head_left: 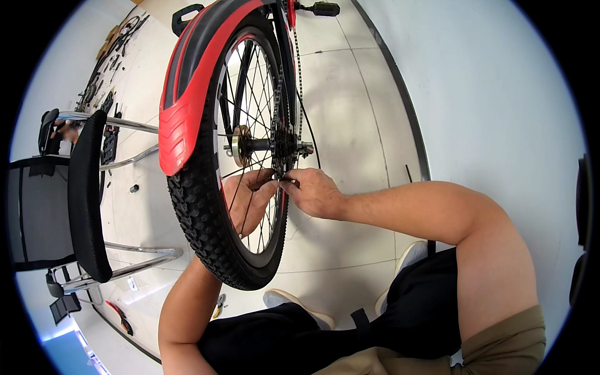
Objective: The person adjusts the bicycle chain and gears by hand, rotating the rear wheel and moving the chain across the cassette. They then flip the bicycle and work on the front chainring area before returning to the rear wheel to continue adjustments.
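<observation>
A bicycle's rear wheel (206,231) with a knobby black tyre stands upright in front of me, under a red and black mudguard (187,125). My left hand (249,201) reaches round the tyre and lies behind the spokes, its fingers pinched at the lower edge of the sprockets (284,144). From the right, my right hand (312,192) meets it there, thumb and forefinger closed together by the chain (279,106). The fingertips of both hands almost touch. Whatever they grip is too small and too covered to make out.
On the left stands a black chair (90,194) with chrome legs. Tools and parts (109,137) lie along the floor at the far left. Red-handled pliers (120,317) lie at the lower left. A white wall (500,94) rises on the right. A pedal (325,9) sticks out at the top.
</observation>
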Demonstrator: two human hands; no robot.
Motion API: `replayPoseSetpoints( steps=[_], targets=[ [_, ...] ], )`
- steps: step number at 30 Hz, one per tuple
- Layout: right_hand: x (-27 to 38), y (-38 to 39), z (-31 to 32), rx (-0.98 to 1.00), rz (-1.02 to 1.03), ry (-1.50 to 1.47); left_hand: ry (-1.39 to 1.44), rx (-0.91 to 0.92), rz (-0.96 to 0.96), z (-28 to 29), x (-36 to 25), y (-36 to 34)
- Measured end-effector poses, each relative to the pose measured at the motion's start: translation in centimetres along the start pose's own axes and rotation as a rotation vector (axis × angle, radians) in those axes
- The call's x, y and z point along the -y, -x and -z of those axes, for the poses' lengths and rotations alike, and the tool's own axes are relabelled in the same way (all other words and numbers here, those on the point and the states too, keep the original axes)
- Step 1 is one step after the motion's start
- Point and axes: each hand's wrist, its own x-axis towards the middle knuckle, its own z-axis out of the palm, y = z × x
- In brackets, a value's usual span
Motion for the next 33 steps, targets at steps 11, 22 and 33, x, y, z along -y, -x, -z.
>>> replayPoseSetpoints(
  steps=[11, 22, 33],
  targets=[
    [1.7, -0.2, -0.2, -0.066, -0.177, -0.019, 0.109, 0.001, 0.189, 0.2, -3.0, 0.0],
    [-0.1, 2.8, -3.1, -0.107, -0.025, -0.187, 0.011, -0.018, 0.188, 0.1, -3.4, -0.1],
    [-0.8, 1.2, -1.7, -0.027, 0.033, -0.126, 0.059, -0.033, 0.189, 0.0, -3.0, -0.2]
  ],
)
